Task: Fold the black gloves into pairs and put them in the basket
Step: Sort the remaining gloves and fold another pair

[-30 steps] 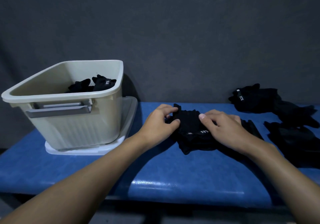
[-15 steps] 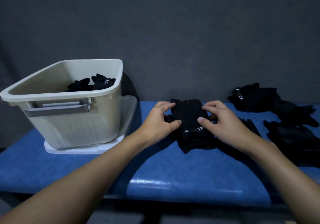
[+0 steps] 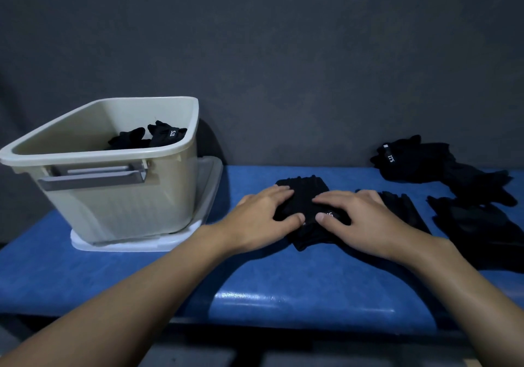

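A pair of black gloves point(image 3: 304, 193) lies stacked on the blue bench point(image 3: 255, 281), fingers pointing away from me. My left hand point(image 3: 263, 219) presses on its left side, thumb pinching the cuff edge. My right hand point(image 3: 357, 219) lies flat on its right side, thumb by a small white label. The beige basket point(image 3: 119, 210) stands at the left with folded black gloves point(image 3: 150, 137) inside. Loose black gloves point(image 3: 419, 162) lie at the right.
The basket rests tilted on a white lid point(image 3: 158, 242). More black gloves point(image 3: 482, 225) sit by the right edge, one point(image 3: 399, 205) just behind my right hand. A dark wall rises behind the bench. The bench's front edge runs below my forearms.
The glove's raised finger end has been laid down flat. Both hands moved from pinching it to pressing on top of the stack.
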Available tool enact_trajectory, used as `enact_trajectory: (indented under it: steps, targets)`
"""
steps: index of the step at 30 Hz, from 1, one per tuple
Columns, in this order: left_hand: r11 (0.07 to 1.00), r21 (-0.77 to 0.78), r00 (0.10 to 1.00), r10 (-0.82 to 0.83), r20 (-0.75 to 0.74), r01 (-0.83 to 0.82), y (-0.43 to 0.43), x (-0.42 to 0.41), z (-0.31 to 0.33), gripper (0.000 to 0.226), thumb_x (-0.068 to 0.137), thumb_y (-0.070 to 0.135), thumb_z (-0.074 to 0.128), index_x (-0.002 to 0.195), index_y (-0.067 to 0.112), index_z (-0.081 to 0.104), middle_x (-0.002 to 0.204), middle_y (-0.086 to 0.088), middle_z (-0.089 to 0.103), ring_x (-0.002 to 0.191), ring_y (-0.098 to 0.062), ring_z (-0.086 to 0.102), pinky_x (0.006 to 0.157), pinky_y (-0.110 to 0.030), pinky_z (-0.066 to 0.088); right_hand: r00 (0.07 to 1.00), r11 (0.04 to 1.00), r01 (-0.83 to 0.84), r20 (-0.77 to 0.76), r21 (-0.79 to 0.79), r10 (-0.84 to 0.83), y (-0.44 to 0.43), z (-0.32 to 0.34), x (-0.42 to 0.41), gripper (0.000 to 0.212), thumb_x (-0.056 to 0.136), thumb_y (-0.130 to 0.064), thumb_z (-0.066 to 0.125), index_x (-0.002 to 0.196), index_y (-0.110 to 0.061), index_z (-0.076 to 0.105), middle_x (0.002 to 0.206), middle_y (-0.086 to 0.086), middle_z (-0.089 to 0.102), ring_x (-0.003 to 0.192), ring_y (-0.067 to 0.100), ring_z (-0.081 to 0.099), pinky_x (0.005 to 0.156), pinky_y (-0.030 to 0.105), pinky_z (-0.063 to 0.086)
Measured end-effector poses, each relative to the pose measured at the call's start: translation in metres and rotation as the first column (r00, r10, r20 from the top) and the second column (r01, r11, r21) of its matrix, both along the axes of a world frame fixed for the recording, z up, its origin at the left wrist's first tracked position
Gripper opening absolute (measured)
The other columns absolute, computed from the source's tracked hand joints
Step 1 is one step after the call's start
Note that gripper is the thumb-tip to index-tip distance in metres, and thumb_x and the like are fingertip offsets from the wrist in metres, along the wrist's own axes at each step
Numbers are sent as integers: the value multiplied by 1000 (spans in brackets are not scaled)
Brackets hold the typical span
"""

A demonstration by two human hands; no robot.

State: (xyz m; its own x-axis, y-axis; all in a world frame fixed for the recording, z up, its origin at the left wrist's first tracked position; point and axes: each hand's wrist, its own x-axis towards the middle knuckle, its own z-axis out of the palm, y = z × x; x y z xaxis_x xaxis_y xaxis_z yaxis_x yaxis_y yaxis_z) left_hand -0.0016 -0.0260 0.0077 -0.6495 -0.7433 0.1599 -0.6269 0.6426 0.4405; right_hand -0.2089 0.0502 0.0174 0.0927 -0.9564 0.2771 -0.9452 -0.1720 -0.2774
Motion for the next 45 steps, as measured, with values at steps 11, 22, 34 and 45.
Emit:
enact_trajectory:
  steps: [11,22,34,45]
  targets:
    - [999,-9,976,-38,215,41,-2,6,-3,81,95,66,39,160,26,10,167,9,3,150,2,-2,123,-33,0,987,986,-61,-136,155,83,13,0,-3,64,92,-65,39,150,-41,27,156,-24,25,144,-10,8,121,42,-5]
    - [965,-216,972,-105,208,150,3,8,5,73,97,64,34,157,24,25,166,9,17,151,-1,-2,124,-41,1,964,952,-29,-242,306,108,15,0,-7,73,91,-70,29,154,-40,9,161,-23,5,145,-8,-6,120,46,-14]
    - [939,-180,932,-237,275,292,14,12,7,63,100,54,45,156,33,25,160,1,33,147,-14,30,118,-29,27,968,961,-51,-225,272,115,17,0,-9,72,93,-66,35,154,-38,10,160,-21,14,145,-9,2,120,45,-13]
    - [946,-136,942,-262,211,294,12,12,8,63,96,57,50,152,31,33,153,6,45,142,-8,37,111,-34,38,983,984,-130,-113,118,143,19,1,-14,53,90,-59,53,140,-42,46,139,-28,44,127,-10,39,120,27,2]
